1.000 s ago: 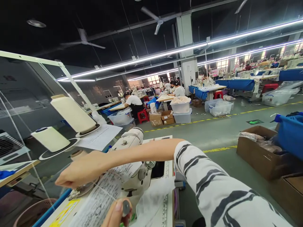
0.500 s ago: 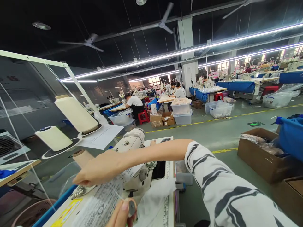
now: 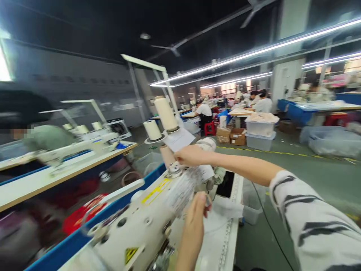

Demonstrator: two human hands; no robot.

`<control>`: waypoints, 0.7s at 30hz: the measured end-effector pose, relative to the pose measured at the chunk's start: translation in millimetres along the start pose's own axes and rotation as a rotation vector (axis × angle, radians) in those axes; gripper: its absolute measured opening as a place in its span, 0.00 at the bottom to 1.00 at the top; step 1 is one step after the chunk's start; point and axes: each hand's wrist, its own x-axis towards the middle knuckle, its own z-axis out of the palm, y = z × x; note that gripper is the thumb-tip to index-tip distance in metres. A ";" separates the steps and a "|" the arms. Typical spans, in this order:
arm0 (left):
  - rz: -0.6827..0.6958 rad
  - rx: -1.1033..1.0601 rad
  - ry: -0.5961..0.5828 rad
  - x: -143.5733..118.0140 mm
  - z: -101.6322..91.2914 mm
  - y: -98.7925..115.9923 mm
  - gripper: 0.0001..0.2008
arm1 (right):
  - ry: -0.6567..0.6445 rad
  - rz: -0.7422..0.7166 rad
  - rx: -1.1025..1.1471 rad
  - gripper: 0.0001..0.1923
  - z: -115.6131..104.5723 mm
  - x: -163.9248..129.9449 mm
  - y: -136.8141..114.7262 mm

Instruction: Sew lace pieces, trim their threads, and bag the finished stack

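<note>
A white tabletop (image 3: pixel 222 241) with a blue front edge carries a cream sewing machine (image 3: pixel 141 226). Behind the machine, 2 cream thread cones (image 3: pixel 159 120) stand on their stand. A black phone (image 3: pixel 226 183) and white fabric (image 3: pixel 225 207) lie on the tabletop beside it.

Glossy cream metal sewing machine (image 3: pixel 135 222), matt thread cones (image 3: pixel 166 113), printed paper sheet (image 3: pixel 184 186), striped cloth sleeve (image 3: pixel 318 222).
</note>
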 end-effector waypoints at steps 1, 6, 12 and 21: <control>0.008 0.013 -0.017 -5.1 3.5 3.1 0.25 | -0.042 -0.047 -0.035 0.10 1.6 -1.2 1.2; -0.012 -0.099 -0.071 -16.4 6.3 14.4 0.21 | -0.151 -0.214 -0.134 0.05 8.3 7.6 -10.5; -0.148 -0.855 -0.048 -9.2 5.3 18.0 0.19 | -0.131 -0.138 -0.187 0.09 15.4 30.0 -15.9; -0.242 -0.929 -0.091 -9.8 24.6 7.5 0.23 | -0.146 -0.110 -0.230 0.07 2.9 -6.4 0.1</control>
